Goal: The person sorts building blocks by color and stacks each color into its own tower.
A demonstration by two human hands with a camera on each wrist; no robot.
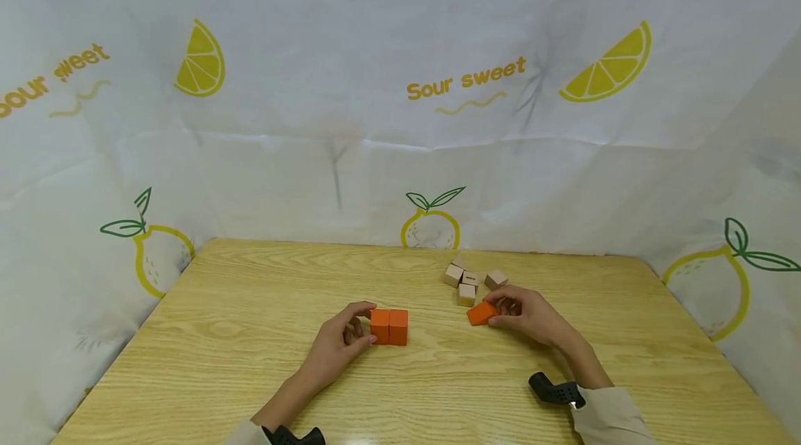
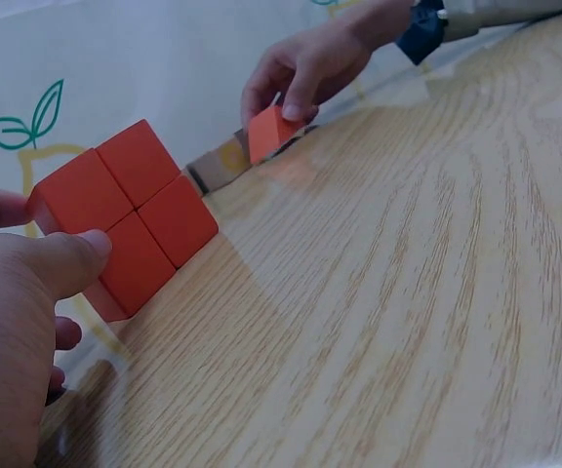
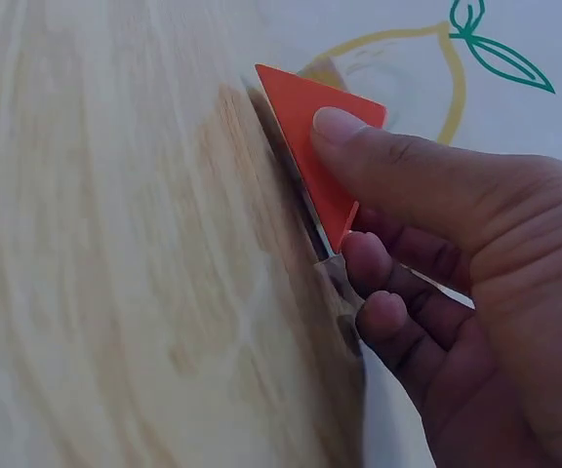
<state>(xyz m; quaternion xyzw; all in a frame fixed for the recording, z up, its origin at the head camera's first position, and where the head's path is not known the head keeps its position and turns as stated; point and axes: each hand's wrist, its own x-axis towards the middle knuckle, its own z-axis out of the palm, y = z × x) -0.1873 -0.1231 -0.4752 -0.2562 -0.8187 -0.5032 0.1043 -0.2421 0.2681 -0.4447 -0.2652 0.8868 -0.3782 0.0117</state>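
Orange cubes (image 1: 398, 327) stand in a two-by-two stack on the table, left of its middle. My left hand (image 1: 334, 351) pinches this stack at its left side; in the left wrist view the thumb lies against the front of a left cube (image 2: 78, 193) and a finger reaches behind. On the right, an orange triangular block (image 1: 480, 313) is pinched between the thumb and fingers of my right hand (image 1: 530, 316). Its triangular face (image 3: 291, 109) shows in the right wrist view, partly under the thumb. Whether that block touches the table, I cannot tell.
Several plain wooden blocks (image 1: 466, 294) lie loosely grouped just beyond the right hand. One wooden block (image 1: 496, 279) sits a little apart to their right. The wood-grain table (image 1: 269, 278) ends at a white printed cloth (image 1: 300, 188) behind and at both sides.
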